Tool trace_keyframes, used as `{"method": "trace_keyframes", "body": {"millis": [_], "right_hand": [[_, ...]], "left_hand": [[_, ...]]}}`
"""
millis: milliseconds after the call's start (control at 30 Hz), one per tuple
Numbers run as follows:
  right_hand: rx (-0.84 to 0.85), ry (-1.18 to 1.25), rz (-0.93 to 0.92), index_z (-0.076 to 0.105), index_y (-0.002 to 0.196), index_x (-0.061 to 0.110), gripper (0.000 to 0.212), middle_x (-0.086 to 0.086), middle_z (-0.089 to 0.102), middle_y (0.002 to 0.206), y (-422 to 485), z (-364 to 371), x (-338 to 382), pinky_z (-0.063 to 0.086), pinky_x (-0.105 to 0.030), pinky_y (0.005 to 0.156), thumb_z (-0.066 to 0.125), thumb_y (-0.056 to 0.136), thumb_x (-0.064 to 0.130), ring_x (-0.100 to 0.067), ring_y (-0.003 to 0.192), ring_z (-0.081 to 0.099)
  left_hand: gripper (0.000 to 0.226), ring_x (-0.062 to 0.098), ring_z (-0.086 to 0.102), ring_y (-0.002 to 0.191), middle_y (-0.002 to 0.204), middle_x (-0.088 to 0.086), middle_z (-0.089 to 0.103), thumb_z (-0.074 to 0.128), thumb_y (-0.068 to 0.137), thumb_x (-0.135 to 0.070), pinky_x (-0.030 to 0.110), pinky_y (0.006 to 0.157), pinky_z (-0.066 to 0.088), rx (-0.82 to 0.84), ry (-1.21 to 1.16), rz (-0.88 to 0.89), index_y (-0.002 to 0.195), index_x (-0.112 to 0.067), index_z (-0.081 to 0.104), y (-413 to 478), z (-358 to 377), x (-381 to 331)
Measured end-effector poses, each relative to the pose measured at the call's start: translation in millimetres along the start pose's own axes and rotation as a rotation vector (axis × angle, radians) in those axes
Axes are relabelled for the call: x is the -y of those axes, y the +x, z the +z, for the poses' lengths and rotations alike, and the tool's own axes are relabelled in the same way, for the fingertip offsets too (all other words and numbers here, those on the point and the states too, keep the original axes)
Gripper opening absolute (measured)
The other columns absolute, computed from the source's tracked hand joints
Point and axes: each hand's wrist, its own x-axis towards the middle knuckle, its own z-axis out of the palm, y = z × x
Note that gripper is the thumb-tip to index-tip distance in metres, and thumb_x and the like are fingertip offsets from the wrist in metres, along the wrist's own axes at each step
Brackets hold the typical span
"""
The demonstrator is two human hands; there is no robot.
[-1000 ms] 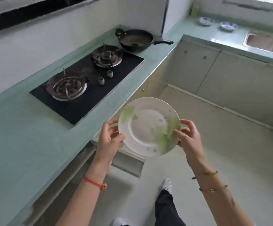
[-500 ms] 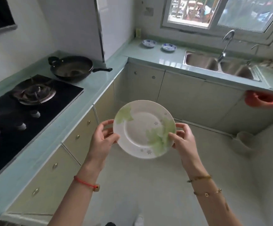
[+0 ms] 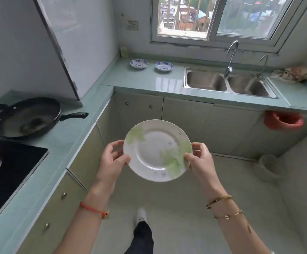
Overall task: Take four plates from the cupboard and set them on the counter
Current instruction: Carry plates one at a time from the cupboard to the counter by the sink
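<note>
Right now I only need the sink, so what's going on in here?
A person holds a plate by its rim, left hand and right hand on opposite sides, out over the floor. Ahead, two small bowls already sit on the counter left of the sink. A pan rests beside the stove.

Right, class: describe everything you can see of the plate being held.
The plate is round, white and glossy, probably ceramic, with pale green leaf prints and small flowers on its rim. It is empty, held face up and tilted over the floor, clear of the counter. The left hand and right hand pinch opposite edges.
</note>
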Motion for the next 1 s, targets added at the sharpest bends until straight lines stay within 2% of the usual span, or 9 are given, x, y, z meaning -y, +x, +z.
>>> {"method": "trace_keyframes", "body": {"millis": [133, 433, 533, 667, 833, 1000], "right_hand": [[-0.048, 0.019, -0.003, 0.059, 0.096, 0.026, 0.027, -0.013, 0.068, 0.099, 83, 27, 35, 0.056, -0.053, 0.086, 0.058, 0.079, 0.005, -0.033, 0.097, 0.067], [-0.097, 0.019, 0.017, 0.058, 0.102, 0.025, 0.027, -0.012, 0.069, 0.097, 267, 79, 93, 0.058, -0.051, 0.084, 0.059, 0.082, 0.007, -0.03, 0.093, 0.068], [-0.091, -0.017, 0.011, 0.057, 0.099, 0.027, 0.027, -0.013, 0.068, 0.095, 327, 95, 107, 0.057, -0.045, 0.078, 0.059, 0.082, 0.006, -0.026, 0.087, 0.066], [-0.042, -0.065, -0.005, 0.054, 0.092, 0.029, 0.026, -0.005, 0.066, 0.088, 423, 121, 124, 0.048, -0.025, 0.062, 0.061, 0.082, 0.006, -0.012, 0.076, 0.062], [0.063, -0.126, 0.015, 0.054, 0.103, 0.022, 0.027, -0.003, 0.065, 0.087, 533, 158, 149, 0.061, -0.042, 0.075, 0.06, 0.083, 0.006, -0.016, 0.08, 0.067], [0.162, -0.217, 0.031, 0.052, 0.107, 0.016, 0.033, -0.002, 0.062, 0.082, 632, 210, 173, 0.061, -0.045, 0.075, 0.058, 0.079, 0.0, -0.019, 0.076, 0.065]], "left_hand": [[0.047, 0.023, 0.064, 0.103, 0.113, 0.011, 0.072, 0.056, 0.085, 0.014, 0.048, 0.104, 0.049, 0.035, 0.009, 0.0, 0.123, -0.013, 0.057, 98, 17, -32], [0.047, 0.025, 0.067, 0.111, 0.109, 0.006, 0.075, 0.059, 0.083, 0.014, 0.044, 0.099, 0.054, 0.065, 0.048, 0.0, 0.117, -0.019, 0.06, 304, 58, -77], [0.047, 0.024, 0.067, 0.11, 0.111, 0.006, 0.074, 0.059, 0.083, 0.014, 0.04, 0.093, 0.055, 0.05, 0.054, -0.002, 0.117, -0.019, 0.06, 362, 72, -85], [0.047, 0.022, 0.068, 0.106, 0.108, 0.008, 0.073, 0.059, 0.083, 0.015, 0.04, 0.093, 0.055, -0.024, 0.062, 0.005, 0.116, -0.018, 0.06, 450, 91, -96], [0.047, 0.021, 0.067, 0.102, 0.107, 0.007, 0.072, 0.057, 0.082, 0.017, 0.044, 0.097, 0.054, -0.13, 0.063, -0.01, 0.118, -0.013, 0.058, 549, 108, -111], [0.051, 0.022, 0.064, 0.09, 0.105, 0.013, 0.07, 0.052, 0.082, 0.021, 0.047, 0.092, 0.052, -0.214, 0.058, -0.08, 0.126, -0.005, 0.053, 648, 113, -117]]}}
